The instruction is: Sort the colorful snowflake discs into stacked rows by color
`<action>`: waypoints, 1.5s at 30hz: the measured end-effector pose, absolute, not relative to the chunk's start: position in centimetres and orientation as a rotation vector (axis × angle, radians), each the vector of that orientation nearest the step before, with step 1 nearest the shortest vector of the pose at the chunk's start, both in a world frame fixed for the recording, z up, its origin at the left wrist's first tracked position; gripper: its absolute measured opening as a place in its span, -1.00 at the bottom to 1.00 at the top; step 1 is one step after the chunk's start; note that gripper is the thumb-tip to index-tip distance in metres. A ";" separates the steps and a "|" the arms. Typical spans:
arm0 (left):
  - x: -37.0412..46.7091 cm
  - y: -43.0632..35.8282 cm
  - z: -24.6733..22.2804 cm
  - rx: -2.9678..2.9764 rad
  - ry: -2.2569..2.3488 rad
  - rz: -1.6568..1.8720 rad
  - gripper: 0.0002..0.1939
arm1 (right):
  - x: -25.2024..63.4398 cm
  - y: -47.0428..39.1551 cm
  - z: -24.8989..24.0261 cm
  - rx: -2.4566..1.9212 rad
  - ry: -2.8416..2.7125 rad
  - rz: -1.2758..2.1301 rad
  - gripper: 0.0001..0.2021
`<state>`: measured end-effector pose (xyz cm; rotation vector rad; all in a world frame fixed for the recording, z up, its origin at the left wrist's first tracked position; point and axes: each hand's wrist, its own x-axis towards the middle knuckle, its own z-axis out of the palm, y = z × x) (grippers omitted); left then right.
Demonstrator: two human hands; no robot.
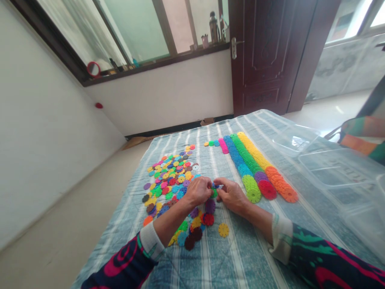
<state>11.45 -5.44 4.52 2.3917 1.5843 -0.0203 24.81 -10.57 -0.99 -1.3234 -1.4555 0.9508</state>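
Note:
My left hand (pixel 198 190) and my right hand (pixel 234 195) meet over the bed, fingers bent in a pinch. Between their fingertips are small notched plastic discs, a green disc (pixel 214 193) with a blue one at its top edge; the fingers partly hide them. Under and left of my left hand spreads a loose pile of mixed-colour notched discs (pixel 165 185). Beyond my right hand, overlapping discs lie in long rows sorted by colour: a yellow row (pixel 252 149) ending in orange, a green row (pixel 245 151) ending in purple and red, and a blue row (pixel 234 151) ending in lime.
A striped blue-grey sheet (pixel 192 273) covers the bed. Clear plastic boxes (pixel 333 168) stand at the right, beside an orange and green cloth item (pixel 365 134). One yellow disc (pixel 223 230) lies apart near me. A dark red door (pixel 267 52) and a windowsill are behind.

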 end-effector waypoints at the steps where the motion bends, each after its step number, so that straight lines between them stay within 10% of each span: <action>1: 11.5 -5.4 4.5 2.381 1.583 -0.017 -0.85 | 24.8 -10.6 -1.0 -1.324 -1.453 0.954 -0.70; 32: 9.5 -5.8 3.2 2.046 1.306 0.408 -0.95 | 24.4 -10.3 -1.8 -1.226 -1.341 1.020 -0.73; 45: 11.6 9.0 2.2 2.159 1.530 0.890 -0.94 | 23.8 -10.5 -1.9 -1.247 -1.369 1.003 -0.72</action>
